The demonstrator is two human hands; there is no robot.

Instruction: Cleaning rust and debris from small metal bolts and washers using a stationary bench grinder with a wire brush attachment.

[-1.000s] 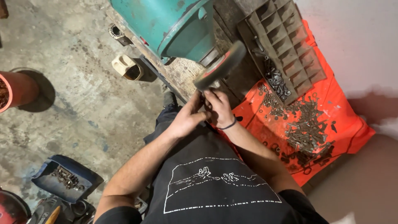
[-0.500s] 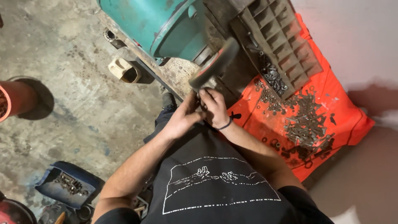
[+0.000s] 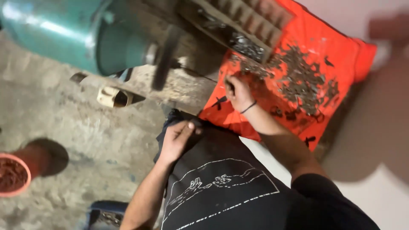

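Observation:
My right hand (image 3: 237, 91), a dark band on its wrist, reaches out to the near edge of a heap of small metal pieces (image 3: 298, 79) on an orange cloth (image 3: 341, 55). Its fingers curl down onto the pieces, and blur hides whether they hold one. My left hand (image 3: 178, 138) rests on my lap against my black printed shirt (image 3: 221, 191), fingers pinched together, with nothing visible in them. A dark grinding wheel (image 3: 164, 59) stands edge-on beside a teal motor (image 3: 72, 34), apart from both hands.
A divided tray (image 3: 255, 21) with metal pieces lies at the top edge of the orange cloth. On the concrete floor stand a cream-coloured container (image 3: 111, 97), a red bucket (image 3: 12, 176) of rusty bits and a blue box (image 3: 104, 213).
Both hands have left the grinding wheel. The right hand has moved right to the metal heap, the left has dropped to my lap. The camera has swung right and closer.

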